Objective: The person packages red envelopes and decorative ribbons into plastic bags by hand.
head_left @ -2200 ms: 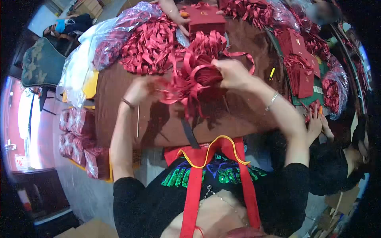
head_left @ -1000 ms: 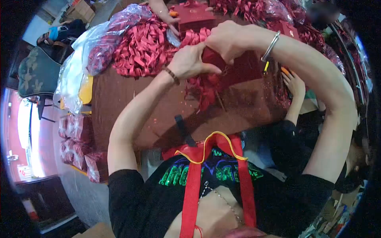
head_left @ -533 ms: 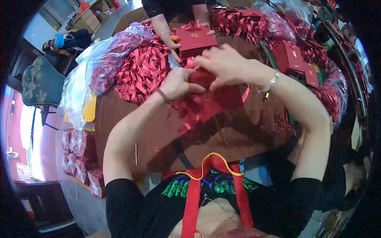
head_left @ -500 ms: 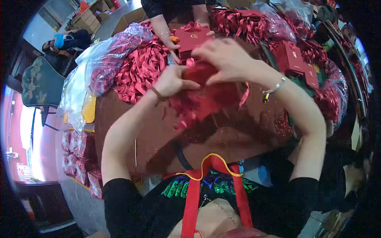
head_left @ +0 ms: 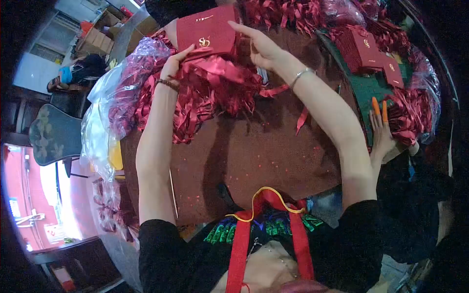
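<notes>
A stack of red cards (head_left: pixel 210 30) with gold print stands near the far side of the brown table, red ribbons (head_left: pixel 215 83) hanging from its near edge. My left hand (head_left: pixel 178 62) grips the stack at its lower left, thumb along the near edge. At the right side of the stack is my right hand (head_left: pixel 264 49), index finger stretched toward its upper right edge and the other fingers curled loosely apart. The fingers' far sides are partly hidden.
Ribbon piles and clear plastic (head_left: pixel 105 112) lie at the left. More red card stacks (head_left: pixel 364 49) rest on a green surface at the right, where another person's hand with orange finger covers (head_left: pixel 382 124) reaches in. A chair (head_left: pixel 51 129) stands beyond the left edge.
The red cards have moved away and left and now stand clearly in view with my hands at their sides. My hands have spread apart. A co-worker's hand has appeared at the right.
</notes>
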Demonstrator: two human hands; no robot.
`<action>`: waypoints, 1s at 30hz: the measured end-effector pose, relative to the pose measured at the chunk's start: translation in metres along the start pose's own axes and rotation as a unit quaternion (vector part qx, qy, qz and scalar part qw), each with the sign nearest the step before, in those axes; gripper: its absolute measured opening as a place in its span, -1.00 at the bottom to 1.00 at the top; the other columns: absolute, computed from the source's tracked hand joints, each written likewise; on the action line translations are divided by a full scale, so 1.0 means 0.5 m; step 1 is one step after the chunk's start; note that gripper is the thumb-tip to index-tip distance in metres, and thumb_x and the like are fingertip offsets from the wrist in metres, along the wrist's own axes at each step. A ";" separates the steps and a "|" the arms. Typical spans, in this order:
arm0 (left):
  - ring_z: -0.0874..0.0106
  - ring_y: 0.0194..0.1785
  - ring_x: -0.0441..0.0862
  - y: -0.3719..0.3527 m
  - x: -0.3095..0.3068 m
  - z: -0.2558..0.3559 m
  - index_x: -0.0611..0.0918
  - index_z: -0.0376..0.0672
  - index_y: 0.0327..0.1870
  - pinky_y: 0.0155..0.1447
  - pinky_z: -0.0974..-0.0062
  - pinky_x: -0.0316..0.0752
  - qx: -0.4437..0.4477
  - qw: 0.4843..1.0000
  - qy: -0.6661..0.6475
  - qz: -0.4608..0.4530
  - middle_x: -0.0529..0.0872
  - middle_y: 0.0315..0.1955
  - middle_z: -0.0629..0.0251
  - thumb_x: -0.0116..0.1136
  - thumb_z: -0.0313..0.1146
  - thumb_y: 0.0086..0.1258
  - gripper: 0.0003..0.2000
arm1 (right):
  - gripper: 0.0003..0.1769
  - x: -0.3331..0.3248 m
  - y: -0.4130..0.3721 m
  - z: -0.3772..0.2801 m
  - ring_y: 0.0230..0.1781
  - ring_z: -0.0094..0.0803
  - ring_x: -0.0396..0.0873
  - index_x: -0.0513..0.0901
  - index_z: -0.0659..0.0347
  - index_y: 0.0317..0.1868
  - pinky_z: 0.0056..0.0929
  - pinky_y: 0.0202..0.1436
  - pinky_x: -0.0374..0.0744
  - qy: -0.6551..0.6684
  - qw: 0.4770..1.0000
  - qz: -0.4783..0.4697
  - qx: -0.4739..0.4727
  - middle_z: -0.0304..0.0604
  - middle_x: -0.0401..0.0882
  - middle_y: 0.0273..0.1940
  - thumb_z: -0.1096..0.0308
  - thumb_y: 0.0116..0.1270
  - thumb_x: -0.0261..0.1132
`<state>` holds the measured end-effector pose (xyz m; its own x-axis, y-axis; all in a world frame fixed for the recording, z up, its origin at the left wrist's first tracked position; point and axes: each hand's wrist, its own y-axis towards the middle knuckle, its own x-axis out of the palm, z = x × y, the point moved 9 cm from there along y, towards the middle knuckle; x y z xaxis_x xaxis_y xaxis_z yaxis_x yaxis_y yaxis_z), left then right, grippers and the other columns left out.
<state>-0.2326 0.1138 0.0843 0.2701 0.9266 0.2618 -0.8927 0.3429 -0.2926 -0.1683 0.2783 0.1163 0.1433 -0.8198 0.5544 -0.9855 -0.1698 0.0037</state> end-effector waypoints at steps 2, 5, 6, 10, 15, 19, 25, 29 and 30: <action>0.40 -0.26 0.62 0.026 0.002 -0.011 0.55 -0.29 -0.07 -0.15 0.47 0.54 -0.027 0.999 0.026 0.006 0.65 -0.23 0.22 0.02 -0.34 0.29 -0.73 | -0.60 -0.008 0.008 -0.002 -0.48 -0.74 0.49 0.48 0.00 0.07 -0.72 -0.39 0.43 -0.008 0.999 0.008 0.041 -0.44 0.57 -0.25 0.07 0.26 0.12; 0.35 -0.26 0.62 0.115 -0.003 -0.046 0.56 -0.27 -0.13 -0.15 0.36 0.55 -0.073 0.957 -0.144 -0.241 0.66 -0.25 0.19 -0.10 -0.40 0.28 -0.76 | -0.74 -0.055 0.061 0.004 -0.72 -0.74 0.11 0.59 -0.01 -0.15 -0.77 -0.61 0.16 -0.069 0.996 0.022 0.055 -0.51 0.44 -0.49 0.15 0.15 0.26; 0.35 -0.26 0.62 0.109 0.017 -0.049 0.56 -0.27 -0.13 -0.15 0.36 0.55 -0.076 0.957 -0.143 -0.240 0.66 -0.25 0.19 -0.10 -0.40 0.28 -0.76 | -0.77 -0.068 0.077 0.007 -0.77 -0.73 0.00 0.62 -0.01 -0.21 -0.77 -0.65 0.08 -0.075 0.995 0.027 0.058 -0.52 0.40 -0.55 0.16 0.11 0.31; 0.35 -0.35 0.64 0.149 -0.023 -0.053 0.55 -0.27 -0.20 -0.20 0.39 0.58 -0.003 0.995 -0.090 -0.047 0.67 -0.35 0.24 -0.14 -0.40 0.31 -0.79 | -0.72 -0.174 0.162 0.048 -0.60 -0.70 0.22 0.59 0.08 -0.20 -0.67 -0.50 0.24 -0.153 0.980 0.116 0.052 -0.40 0.47 -0.42 0.15 0.12 0.29; 0.38 -0.18 0.61 0.087 -0.008 -0.056 0.57 -0.17 -0.13 -0.05 0.34 0.52 -0.103 0.993 0.034 0.041 0.65 -0.21 0.25 -0.03 -0.33 0.31 -0.80 | -0.45 -0.163 0.159 0.058 -0.12 -0.35 0.47 0.49 0.32 -0.02 -0.36 -0.05 0.43 -0.193 0.976 0.091 0.037 -0.07 0.51 -0.08 0.06 0.10 0.26; 0.34 -0.21 0.62 0.083 0.013 -0.057 0.58 -0.18 -0.14 -0.11 0.34 0.53 -0.129 0.987 0.096 0.014 0.67 -0.25 0.26 -0.08 -0.26 0.32 -0.75 | -0.49 -0.169 0.138 0.040 -0.10 -0.38 0.48 0.51 0.31 -0.01 -0.43 0.01 0.39 -0.290 0.945 0.143 0.040 -0.11 0.53 -0.05 0.05 0.21 0.12; 0.23 -0.27 0.55 0.158 -0.069 -0.077 0.56 -0.21 -0.21 -0.11 0.19 0.41 -0.164 0.958 0.235 0.032 0.65 -0.30 0.21 -0.06 0.03 0.24 -0.57 | -0.60 -0.189 0.165 0.034 0.01 -0.34 0.42 0.51 0.16 0.04 -0.39 0.07 0.35 -0.420 0.891 0.174 -0.016 -0.03 0.52 -0.03 0.19 0.26 -0.01; 0.28 -0.27 0.55 0.148 -0.062 -0.065 0.56 -0.18 -0.21 -0.15 0.19 0.43 -0.161 0.949 0.267 0.045 0.64 -0.32 0.23 -0.08 0.00 0.24 -0.60 | -0.62 -0.164 0.170 0.000 0.02 -0.37 0.41 0.52 0.20 0.02 -0.42 0.08 0.33 -0.271 0.926 0.143 -0.220 -0.11 0.52 -0.05 0.24 0.25 0.01; 0.29 -0.27 0.55 0.146 -0.063 -0.062 0.56 -0.17 -0.21 -0.16 0.19 0.43 -0.157 0.948 0.272 0.048 0.64 -0.32 0.24 -0.08 0.00 0.24 -0.60 | -0.62 -0.151 0.166 0.001 -0.01 -0.38 0.42 0.52 0.27 0.00 -0.42 0.07 0.34 -0.352 0.913 0.132 -0.156 -0.11 0.53 -0.08 0.24 0.26 0.02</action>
<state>-0.2953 0.1146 0.0264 0.4153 0.8690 -0.2690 -0.7943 0.2023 -0.5728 -0.2607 0.3258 0.0741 -0.1883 -0.9768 -0.1017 -0.9563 0.1588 0.2455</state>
